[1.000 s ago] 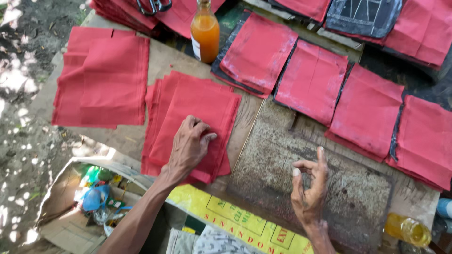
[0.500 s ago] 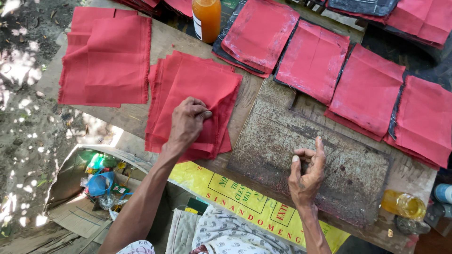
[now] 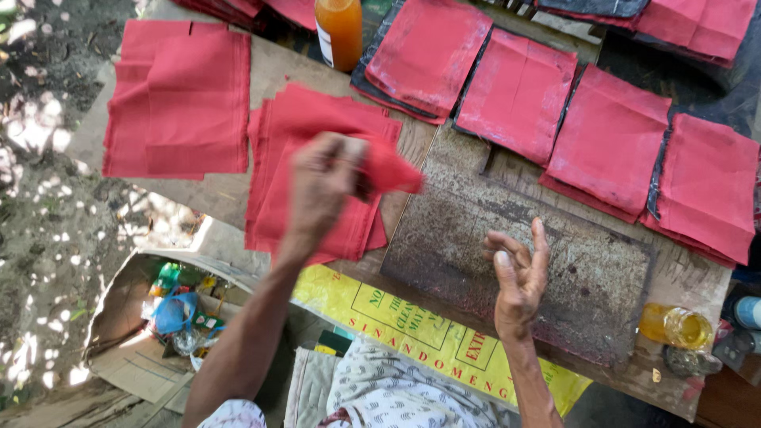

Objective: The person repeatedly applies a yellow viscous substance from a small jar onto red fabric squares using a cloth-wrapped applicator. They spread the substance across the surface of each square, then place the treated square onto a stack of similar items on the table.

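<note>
While the left hand (image 3: 325,186) pinches a red cloth (image 3: 388,170), lifted just above the stack of red cloths (image 3: 317,135) on the surface (image 3: 273,71), the right hand (image 3: 519,273) hovers empty, fingers loosely curled, over the dark mat (image 3: 555,254). To my eye, a clean job means peeling only one cloth off and laying it flat without creases.

The left hand (image 3: 323,184) was raised with its back toward the camera, blurred, its fingers curled shut in a pinch, the bare forearm running down and to the left from it. The right hand (image 3: 519,273) was held upright on a bent wrist, palm turned inward, fingers loosely curled and parted, gripping nothing.
</note>
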